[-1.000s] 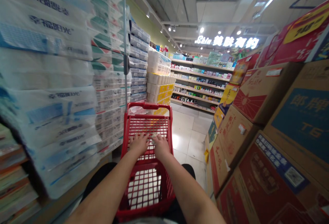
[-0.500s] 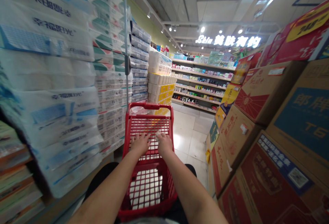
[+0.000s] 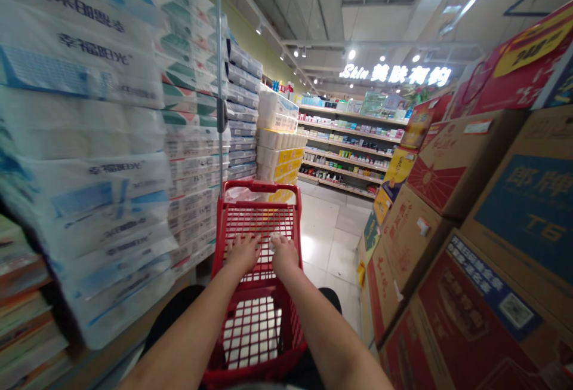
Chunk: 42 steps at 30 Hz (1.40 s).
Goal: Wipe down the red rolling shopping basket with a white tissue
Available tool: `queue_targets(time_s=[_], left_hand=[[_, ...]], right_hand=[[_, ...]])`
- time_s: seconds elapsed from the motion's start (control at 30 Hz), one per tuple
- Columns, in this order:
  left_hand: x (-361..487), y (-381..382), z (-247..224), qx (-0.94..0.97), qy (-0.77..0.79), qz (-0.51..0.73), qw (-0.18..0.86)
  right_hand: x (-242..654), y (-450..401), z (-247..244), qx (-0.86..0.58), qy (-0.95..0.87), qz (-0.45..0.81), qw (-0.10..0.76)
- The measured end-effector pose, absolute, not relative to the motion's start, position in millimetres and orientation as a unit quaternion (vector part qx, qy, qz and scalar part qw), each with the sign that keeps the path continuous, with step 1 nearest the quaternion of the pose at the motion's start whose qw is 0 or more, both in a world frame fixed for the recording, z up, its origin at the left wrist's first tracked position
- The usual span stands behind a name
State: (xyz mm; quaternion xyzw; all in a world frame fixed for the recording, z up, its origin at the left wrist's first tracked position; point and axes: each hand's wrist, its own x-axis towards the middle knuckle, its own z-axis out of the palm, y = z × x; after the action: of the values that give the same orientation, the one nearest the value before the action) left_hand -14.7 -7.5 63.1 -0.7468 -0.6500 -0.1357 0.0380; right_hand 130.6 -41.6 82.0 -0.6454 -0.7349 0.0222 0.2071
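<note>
On the red cart [image 3: 259, 186] my left hand [image 3: 243, 252] lies spread, my right hand [image 3: 285, 257] maybe pinches a white bit [image 3: 274, 239], and one clear bag [image 3: 237, 194] lies inside so far.

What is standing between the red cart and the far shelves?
Nothing visible blocks the tiled floor from the red cart to the far shelves. A stack of yellow-labelled packs stands just ahead, to the left of that floor, and cartons line the right side.
</note>
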Motion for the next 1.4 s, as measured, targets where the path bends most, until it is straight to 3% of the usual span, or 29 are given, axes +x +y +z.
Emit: queue_targets(time_s=[0.17, 0.37, 0.57, 0.73, 0.93, 1.13, 1.4], left_hand=[[-14.2, -9.4, 66.4, -0.748, -0.65, -0.13, 0.026], [-15.7, -8.1, 64.4, -0.75, -0.647, -0.135, 0.035], [-14.7, -6.5, 62.6, -0.749, -0.647, -0.14, 0.038], [-15.6, -6.4, 63.3, -0.75, -0.645, -0.14, 0.029], [-15.3, -8.0, 64.3, -0.75, -0.646, -0.134, 0.036], [-15.4, -7.7, 64.3, -0.749, -0.648, -0.135, 0.032], [-15.3, -5.4, 59.6, -0.749, -0.646, -0.142, 0.046]], right_hand=[[120.1, -48.9, 81.9, -0.553, -0.806, 0.045, 0.207], [127.5, -48.1, 78.2, -0.632, -0.742, 0.028, 0.223], [128.9, -48.6, 82.9, -0.57, -0.8, 0.03, 0.182], [136.5, -44.1, 87.0, -0.656, -0.729, 0.012, 0.196], [125.6, -51.7, 80.3, -0.559, -0.806, 0.029, 0.191], [135.4, -48.5, 82.2, -0.644, -0.739, 0.018, 0.198], [121.8, -64.7, 84.4, -0.589, -0.79, 0.05, 0.164]])
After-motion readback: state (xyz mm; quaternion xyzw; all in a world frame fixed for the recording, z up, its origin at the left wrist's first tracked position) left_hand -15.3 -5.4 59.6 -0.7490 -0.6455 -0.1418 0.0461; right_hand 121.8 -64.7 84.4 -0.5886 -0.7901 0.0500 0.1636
